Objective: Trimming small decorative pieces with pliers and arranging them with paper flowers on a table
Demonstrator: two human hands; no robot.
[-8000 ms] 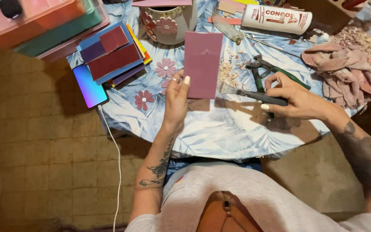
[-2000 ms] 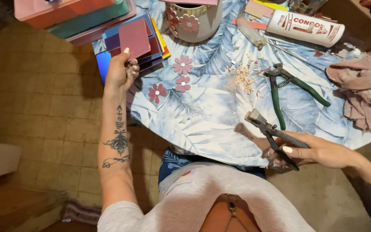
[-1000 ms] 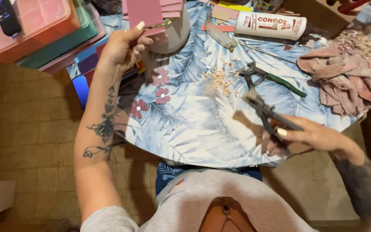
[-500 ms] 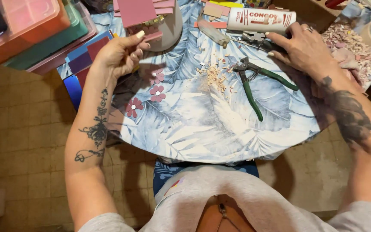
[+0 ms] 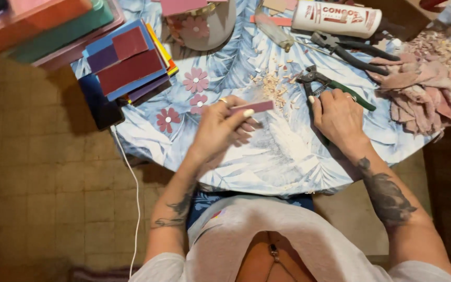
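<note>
White glue bottle (image 5: 336,19) beyond hands.

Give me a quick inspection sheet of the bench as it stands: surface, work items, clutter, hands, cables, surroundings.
Surface: round table under a blue leaf-print cloth.
Work items: narrow pink strip; green-handled nippers.
Clutter: pink flower cutouts, pale chips, torn pink scraps, black pliers, white glue bottle, coloured sheet stack, decorated pot.
Hands: left hand pinches the strip; right hand rests on the nippers.
Cables: white cable hanging off the table edge.
Surroundings: tiled floor.
</note>
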